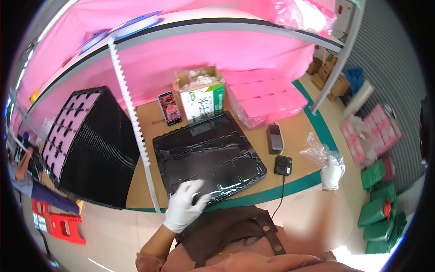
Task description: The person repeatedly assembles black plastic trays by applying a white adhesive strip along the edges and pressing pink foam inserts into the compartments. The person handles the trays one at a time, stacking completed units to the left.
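Observation:
A black plastic tray (204,156) with molded compartments lies on the brown cardboard table cover, and its surface looks glossy. My left hand (183,208), in a white glove, is at the tray's near left edge with its fingers apart, over the rim. Out past the table's right front corner is my right hand (332,176), also white-gloved. Its fingers are closed on a crumpled clear plastic bag (312,150), which trails to the left over the table corner. Glare and blur partly hide my right forearm.
A tall stack of black trays (97,149) stands left beyond a white slotted post (128,102). Behind the tray are a phone (170,109), an open carton (202,102) and pink wrapped packs (267,97). A power bank (274,139) and a small black camera (282,166) sit right.

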Motion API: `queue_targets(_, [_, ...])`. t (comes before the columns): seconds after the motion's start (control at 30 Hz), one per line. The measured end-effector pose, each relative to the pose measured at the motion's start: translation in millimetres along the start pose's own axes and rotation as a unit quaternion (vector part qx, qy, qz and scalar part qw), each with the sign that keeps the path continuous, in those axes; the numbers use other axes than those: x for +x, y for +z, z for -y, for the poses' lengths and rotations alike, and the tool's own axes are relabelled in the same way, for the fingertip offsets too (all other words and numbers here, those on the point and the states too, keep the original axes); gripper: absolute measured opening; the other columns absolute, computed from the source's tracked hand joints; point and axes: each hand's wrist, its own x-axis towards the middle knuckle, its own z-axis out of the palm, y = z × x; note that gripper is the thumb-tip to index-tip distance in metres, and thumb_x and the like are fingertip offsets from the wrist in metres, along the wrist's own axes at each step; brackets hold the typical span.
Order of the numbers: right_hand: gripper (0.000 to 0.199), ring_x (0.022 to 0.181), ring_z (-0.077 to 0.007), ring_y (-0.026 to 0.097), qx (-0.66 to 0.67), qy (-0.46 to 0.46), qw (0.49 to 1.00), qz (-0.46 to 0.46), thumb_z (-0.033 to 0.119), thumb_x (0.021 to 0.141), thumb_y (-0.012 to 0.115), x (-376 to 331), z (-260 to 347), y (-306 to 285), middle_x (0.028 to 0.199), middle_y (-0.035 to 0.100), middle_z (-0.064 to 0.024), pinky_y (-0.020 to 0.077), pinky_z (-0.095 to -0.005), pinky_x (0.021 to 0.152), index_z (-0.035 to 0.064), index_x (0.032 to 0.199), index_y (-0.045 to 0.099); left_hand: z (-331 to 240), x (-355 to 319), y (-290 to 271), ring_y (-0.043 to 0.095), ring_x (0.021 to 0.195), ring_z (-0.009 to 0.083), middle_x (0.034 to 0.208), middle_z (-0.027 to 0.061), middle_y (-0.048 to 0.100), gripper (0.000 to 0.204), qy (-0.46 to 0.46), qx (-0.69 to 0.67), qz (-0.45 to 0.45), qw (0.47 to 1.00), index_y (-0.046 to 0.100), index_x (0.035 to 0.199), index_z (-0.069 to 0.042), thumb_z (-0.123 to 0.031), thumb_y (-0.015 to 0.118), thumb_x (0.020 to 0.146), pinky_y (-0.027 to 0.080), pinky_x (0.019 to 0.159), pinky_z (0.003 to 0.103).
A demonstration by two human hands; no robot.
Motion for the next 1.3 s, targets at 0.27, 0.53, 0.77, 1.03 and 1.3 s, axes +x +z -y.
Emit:
queue_targets(0.27, [0.024, 0.082, -0.0339, 0.062, 0.231, -0.495, 0.81, 0.213, 0.001, 0.067, 0.061, 10, 214, -109, 0.08, 0.063, -0.0121, 0.0465, -0.0427, 0.079, 0.0065, 0.09, 0.063, -63, 80, 47, 0.04, 0.13, 0.0426, 0.136, 0.0246, 0.041, 0.105, 0.295, -0.095, -0.01, 0.951, 0.033, 0.137, 0.001, -0.047, 0.087, 0.061, 0.033, 0.109, 0.05])
queue_targets(0.53, [0.078, 0.117, -0.023, 0.048, 0.538, -0.443, 0.702, 0.147, 0.032, 0.077, 0.077, 28, 298, -66, 0.131, 0.045, -0.0151, 0.0398, -0.0359, 0.101, 0.0023, 0.137, 0.037, -27, 96, 29, 0.057, 0.099, 0.0137, 0.108, 0.0059, 0.058, 0.04, -0.072, -0.584, -0.137, 0.797, 0.047, 0.13, 0.0, -0.008, 0.057, 0.092, 0.047, 0.087, 0.029])
queue_targets(0.77, [0.092, 0.114, -0.0166, 0.053, 0.685, -0.242, 0.513, 0.457, 0.022, 0.075, 0.081, -44, 358, 12, 0.131, 0.051, -0.014, 0.0384, -0.0297, 0.102, -0.0005, 0.147, 0.027, 36, 94, 6, 0.066, 0.082, 0.0229, 0.09, 0.0131, 0.067, 0.018, -0.011, -0.225, -0.265, 0.937, 0.062, 0.097, 0.003, -0.006, 0.063, 0.082, 0.051, 0.077, 0.034])
queue_targets(1.03, [0.038, 0.083, -0.0124, 0.058, 0.517, -0.257, 0.47, 0.667, 0.037, 0.098, 0.053, -48, 339, 4, 0.092, 0.061, -0.0044, 0.0476, -0.0276, 0.066, 0.0018, 0.112, 0.056, 21, 49, -22, 0.066, 0.081, 0.0221, 0.091, 0.0116, 0.067, 0.026, -0.239, -0.565, -0.202, 0.763, 0.064, 0.105, 0.001, -0.013, 0.068, 0.084, 0.054, 0.078, 0.033])
queue_targets(1.3, [0.034, 0.093, -0.0104, 0.056, 0.585, -0.176, 0.575, 0.544, 0.009, 0.085, 0.059, -56, 329, -15, 0.101, 0.061, -0.0043, 0.0462, -0.0252, 0.083, -0.0004, 0.117, 0.056, 48, 35, -30, 0.049, 0.071, 0.0168, 0.079, 0.0005, 0.044, 0.044, -0.149, -0.585, -0.165, 0.78, 0.044, 0.09, -0.008, -0.032, 0.078, 0.074, 0.044, 0.066, 0.033])
